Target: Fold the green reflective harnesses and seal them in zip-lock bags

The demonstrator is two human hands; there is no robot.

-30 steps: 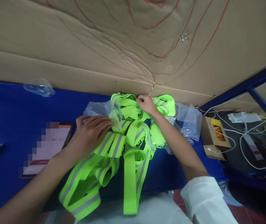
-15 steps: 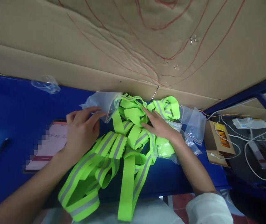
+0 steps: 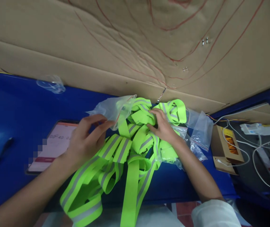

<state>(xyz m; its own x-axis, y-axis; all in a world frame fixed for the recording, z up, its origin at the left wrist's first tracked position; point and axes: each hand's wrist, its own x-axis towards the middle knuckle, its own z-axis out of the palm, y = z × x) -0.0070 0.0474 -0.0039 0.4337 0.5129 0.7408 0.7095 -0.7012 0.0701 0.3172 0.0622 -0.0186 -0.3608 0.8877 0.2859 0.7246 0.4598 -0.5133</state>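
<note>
Straps [image 3: 130, 148] of neon green with grey reflective bands lie in a tangled heap on the blue surface [image 3: 18, 107], some ends hanging over its near edge. My left hand [image 3: 87, 142] pinches the mouth of a clear plastic bag [image 3: 116, 108] between thumb and fingers, at the heap's far left. My right hand [image 3: 164, 127] sits on top of the heap, fingers curled around a folded bunch. A phone [image 3: 54, 145] lies beside my left wrist; cardboard [image 3: 125, 47] stands behind.

Phone [image 3: 54, 145] left of straps [image 3: 125, 148]; box [image 3: 227, 148] right.
</note>
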